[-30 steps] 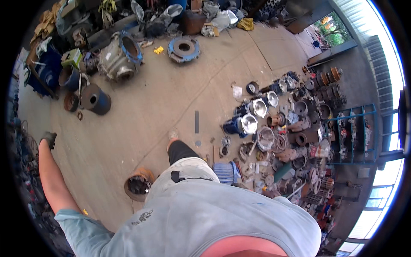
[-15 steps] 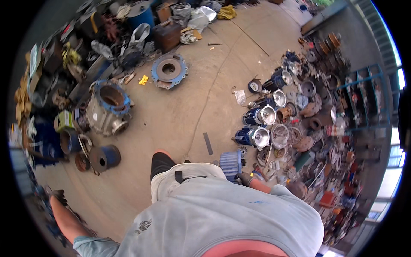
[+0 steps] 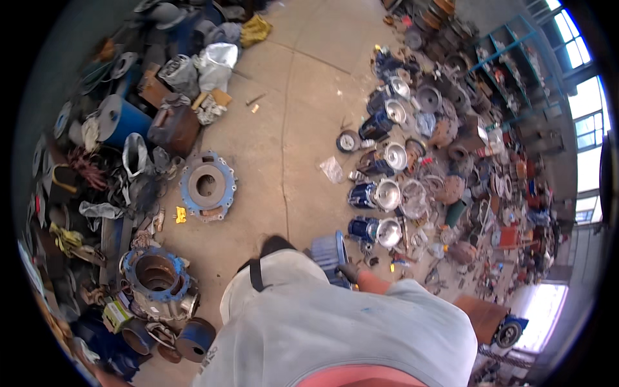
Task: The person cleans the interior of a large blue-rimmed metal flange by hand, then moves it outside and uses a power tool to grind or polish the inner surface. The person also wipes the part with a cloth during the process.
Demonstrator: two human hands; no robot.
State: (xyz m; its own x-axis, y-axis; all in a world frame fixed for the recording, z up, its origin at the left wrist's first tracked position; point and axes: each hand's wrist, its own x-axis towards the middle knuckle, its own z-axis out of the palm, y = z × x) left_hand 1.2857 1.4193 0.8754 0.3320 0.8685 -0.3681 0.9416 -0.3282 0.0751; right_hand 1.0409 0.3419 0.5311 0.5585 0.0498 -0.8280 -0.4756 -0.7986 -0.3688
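A strip of bare floor (image 3: pixel 258 142) runs ahead between the blue ring (image 3: pixel 225 174) on the left and the motors (image 3: pixel 365 195) on the right. The blue crate (image 3: pixel 325 248) in the right hand (image 3: pixel 349 273) blocks its left side; metal parts (image 3: pixel 448 133) crowd beyond the motors.

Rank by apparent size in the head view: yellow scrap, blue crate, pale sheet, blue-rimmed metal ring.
Blue-rimmed metal ring
Blue crate, counting only its visible part
Pale sheet
Yellow scrap

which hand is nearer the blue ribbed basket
Right: the right hand is at the rim of the blue ribbed basket, apparently gripping it. The left hand is out of view, its forearm just showing at lower left.
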